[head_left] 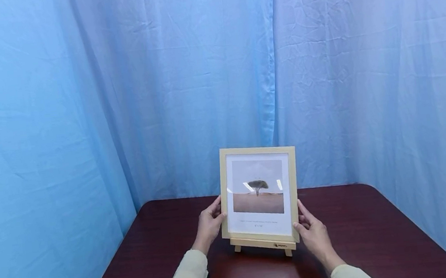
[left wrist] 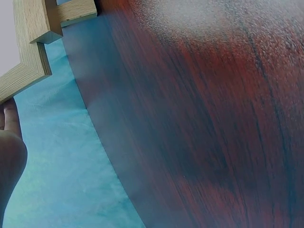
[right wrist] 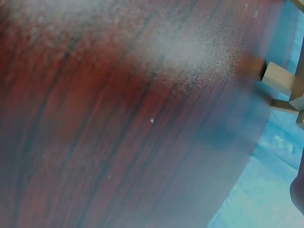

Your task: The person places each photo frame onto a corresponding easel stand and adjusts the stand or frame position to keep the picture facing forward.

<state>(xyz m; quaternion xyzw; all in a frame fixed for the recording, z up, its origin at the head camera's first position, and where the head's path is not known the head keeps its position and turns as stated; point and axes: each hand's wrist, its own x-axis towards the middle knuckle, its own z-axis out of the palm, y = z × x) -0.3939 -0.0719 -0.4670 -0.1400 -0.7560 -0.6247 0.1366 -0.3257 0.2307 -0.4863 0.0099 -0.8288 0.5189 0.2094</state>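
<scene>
A light-wood picture frame (head_left: pixel 258 198) with a print of a lone tree stands tilted slightly back on a small wooden tabletop easel (head_left: pixel 254 241). My left hand (head_left: pixel 209 225) grips the frame's left side low down, thumb at the front edge and fingers reaching behind. On the opposite side my right hand (head_left: pixel 314 234) pinches the lower right edge the same way. The left wrist view catches the frame's corner (left wrist: pixel 33 61) beside the easel ledge (left wrist: pixel 45 23). In the right wrist view, an easel foot (right wrist: pixel 279 78) meets the table. The easel's upper part is hidden behind the frame.
The dark red-brown table (head_left: pixel 157 254) has a glossy, reflective top and rounded far corners. Blue curtains (head_left: pixel 185 93) hang behind it and along both sides. A tiny white speck (right wrist: pixel 152 120) lies on the tabletop in the right wrist view.
</scene>
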